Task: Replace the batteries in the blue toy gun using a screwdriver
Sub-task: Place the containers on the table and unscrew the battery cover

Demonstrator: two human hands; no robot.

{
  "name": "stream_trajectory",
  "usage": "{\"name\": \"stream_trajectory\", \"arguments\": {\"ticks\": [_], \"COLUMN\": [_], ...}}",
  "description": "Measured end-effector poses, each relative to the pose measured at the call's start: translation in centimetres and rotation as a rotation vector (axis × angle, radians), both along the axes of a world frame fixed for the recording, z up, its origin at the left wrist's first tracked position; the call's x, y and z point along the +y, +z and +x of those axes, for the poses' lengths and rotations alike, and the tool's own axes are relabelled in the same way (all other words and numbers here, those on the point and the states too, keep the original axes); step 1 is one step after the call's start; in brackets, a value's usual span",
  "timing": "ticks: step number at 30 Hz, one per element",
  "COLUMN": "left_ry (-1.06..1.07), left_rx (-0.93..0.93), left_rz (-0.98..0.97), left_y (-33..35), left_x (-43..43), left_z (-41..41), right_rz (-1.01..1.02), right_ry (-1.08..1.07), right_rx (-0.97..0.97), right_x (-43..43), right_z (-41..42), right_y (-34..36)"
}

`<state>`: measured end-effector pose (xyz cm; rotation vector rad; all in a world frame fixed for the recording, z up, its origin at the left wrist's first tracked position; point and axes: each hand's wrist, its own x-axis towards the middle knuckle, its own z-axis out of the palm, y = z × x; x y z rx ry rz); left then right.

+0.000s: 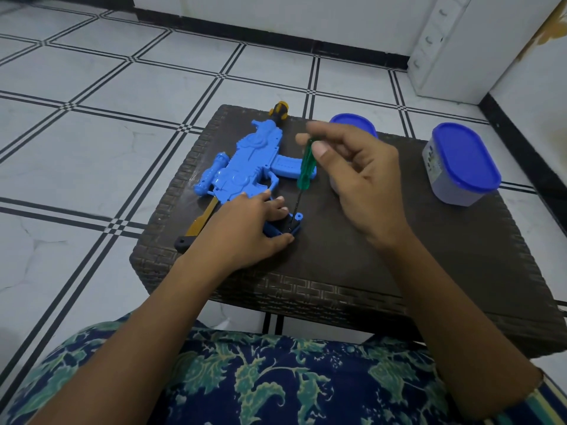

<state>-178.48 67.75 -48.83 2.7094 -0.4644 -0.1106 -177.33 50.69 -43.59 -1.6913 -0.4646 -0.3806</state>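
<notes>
Right hand (352, 179) pinches the top of the green screwdriver (306, 164) with thumb and fingertips, and left hand (245, 228) wraps its thumb and fingers around the grip (293, 223) of the blue toy gun (242, 167), holding it down. All around is a white tile floor (92, 133) with black lines. A dark woven table (337, 271) stands on it, just past a lap in blue flowery cloth (276, 378). The gun lies flat on the left part of the table, with its yellow and black tip (279, 110) at the far edge and its yellow stock (199, 223) pointing near. The left hand hides much of the grip. A tub with a blue lid (463, 167) stands on the right side. Another blue-lidded tub (352, 122) sits farther back, and the right hand hides most of it. The screwdriver stands almost straight up, and its thin tip touches the grip beside the left fingers.
</notes>
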Motion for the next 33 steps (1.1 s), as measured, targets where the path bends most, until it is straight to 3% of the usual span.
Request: {"name": "stream_trajectory", "arguments": {"ticks": [8,13,33], "left_ry": [0.013,0.012,0.033], "left_rx": [0.016,0.023,0.021], "left_rz": [-0.006,-0.003,-0.001], "left_y": [-0.33,-0.29,-0.27], "left_x": [0.15,0.12,0.12], "left_z": [0.14,0.24,0.40], "right_rz": [-0.023,0.036,-0.041], "right_ry": [-0.122,-0.047,-0.108], "right_rx": [-0.086,0.020,-0.054], "right_x": [0.24,0.06,0.10], "right_z": [0.13,-0.14,0.06], "right_y": [-0.11,0.15,-0.27]}}
